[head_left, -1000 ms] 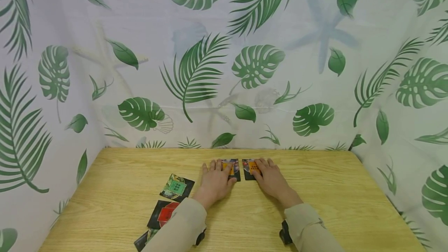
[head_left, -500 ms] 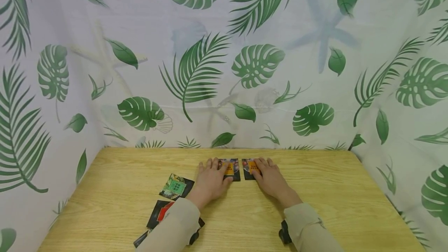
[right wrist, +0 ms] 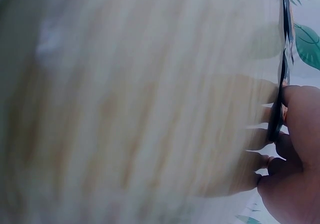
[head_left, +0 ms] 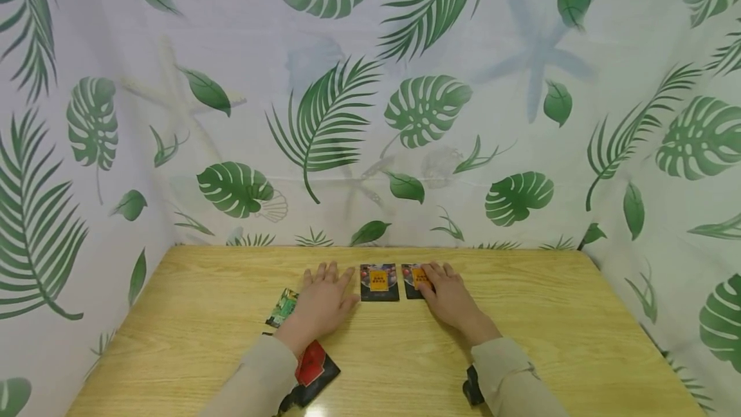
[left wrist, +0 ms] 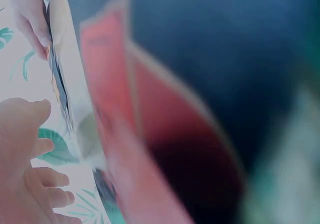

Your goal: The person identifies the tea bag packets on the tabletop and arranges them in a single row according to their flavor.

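Head view | left hand [head_left: 322, 301]: fingers spread, holding nothing, beside one orange-label packet [head_left: 379, 291] on the table [head_left: 538, 314] | right hand [head_left: 453, 301]: fingers extended, rested on second orange-label packet [head_left: 410, 287] | risk: left sleeve [head_left: 257, 372] might have dragged red-label packet [head_left: 312, 364] askew

1. The left hand [head_left: 324, 301] is drawing away leftward, leaving the left orange-labelled packet [head_left: 379, 282] lying uncovered.
2. It's now partly hiding the green-labelled packet [head_left: 283, 306].
3. A red label [head_left: 311, 363] is showing right of the left sleeve [head_left: 257, 372].

Screened-off workspace, leaf-print cloth walls [head_left: 370, 101] on three sides, wood-grain table [head_left: 411, 352]
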Demonstrator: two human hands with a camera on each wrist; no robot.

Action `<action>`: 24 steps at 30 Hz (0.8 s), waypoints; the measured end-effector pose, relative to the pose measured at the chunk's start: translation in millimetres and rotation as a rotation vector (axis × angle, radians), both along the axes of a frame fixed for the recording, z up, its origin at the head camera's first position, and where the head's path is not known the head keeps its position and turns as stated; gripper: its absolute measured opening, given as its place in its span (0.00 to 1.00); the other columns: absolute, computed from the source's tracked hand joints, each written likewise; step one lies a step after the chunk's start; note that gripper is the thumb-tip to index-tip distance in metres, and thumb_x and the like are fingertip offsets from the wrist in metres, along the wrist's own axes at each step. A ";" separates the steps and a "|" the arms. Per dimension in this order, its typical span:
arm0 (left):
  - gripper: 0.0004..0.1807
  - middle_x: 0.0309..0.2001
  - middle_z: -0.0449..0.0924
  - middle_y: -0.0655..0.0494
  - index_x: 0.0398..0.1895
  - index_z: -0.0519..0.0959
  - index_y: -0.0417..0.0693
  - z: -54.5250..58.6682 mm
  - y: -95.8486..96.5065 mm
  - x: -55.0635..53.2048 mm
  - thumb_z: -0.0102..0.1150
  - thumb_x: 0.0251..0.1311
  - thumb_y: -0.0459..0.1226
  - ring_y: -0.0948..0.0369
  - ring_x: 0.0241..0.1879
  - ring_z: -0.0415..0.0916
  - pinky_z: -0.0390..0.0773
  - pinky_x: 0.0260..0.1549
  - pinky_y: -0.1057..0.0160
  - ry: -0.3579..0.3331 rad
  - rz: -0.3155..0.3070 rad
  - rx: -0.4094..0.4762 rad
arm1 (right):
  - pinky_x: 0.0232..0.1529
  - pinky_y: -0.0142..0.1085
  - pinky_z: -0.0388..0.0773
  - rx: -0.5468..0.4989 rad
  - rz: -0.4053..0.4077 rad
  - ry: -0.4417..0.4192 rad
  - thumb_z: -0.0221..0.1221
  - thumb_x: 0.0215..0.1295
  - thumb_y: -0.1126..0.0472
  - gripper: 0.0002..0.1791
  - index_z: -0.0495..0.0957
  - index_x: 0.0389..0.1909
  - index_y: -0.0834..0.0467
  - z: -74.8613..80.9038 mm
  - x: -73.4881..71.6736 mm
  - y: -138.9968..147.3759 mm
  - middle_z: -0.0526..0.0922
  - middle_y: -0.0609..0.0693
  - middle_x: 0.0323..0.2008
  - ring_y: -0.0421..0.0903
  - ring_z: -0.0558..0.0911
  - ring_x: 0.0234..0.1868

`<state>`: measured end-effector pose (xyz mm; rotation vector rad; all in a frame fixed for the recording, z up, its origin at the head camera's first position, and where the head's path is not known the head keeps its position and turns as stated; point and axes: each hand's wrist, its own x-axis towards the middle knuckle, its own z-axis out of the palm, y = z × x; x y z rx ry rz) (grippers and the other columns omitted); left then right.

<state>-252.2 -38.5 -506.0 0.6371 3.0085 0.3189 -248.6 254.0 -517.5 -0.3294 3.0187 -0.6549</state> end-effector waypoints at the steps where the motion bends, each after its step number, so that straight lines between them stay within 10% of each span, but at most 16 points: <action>1: 0.35 0.81 0.57 0.35 0.84 0.62 0.55 0.6 -4.2 0.4 0.47 0.81 0.57 0.36 0.81 0.55 0.55 0.77 0.29 0.003 0.003 0.004 | 0.77 0.72 0.53 0.000 0.000 0.002 0.49 0.85 0.53 0.31 0.62 0.79 0.67 0.2 0.0 0.0 0.62 0.71 0.79 0.76 0.54 0.80; 24: 0.36 0.79 0.60 0.29 0.82 0.63 0.49 9.4 -78.2 17.5 0.52 0.79 0.55 0.30 0.79 0.54 0.53 0.74 0.23 -0.002 0.068 0.077 | 0.77 0.73 0.52 0.019 -0.001 -0.009 0.48 0.85 0.53 0.32 0.60 0.80 0.67 -5.2 -2.8 1.3 0.61 0.71 0.79 0.76 0.53 0.80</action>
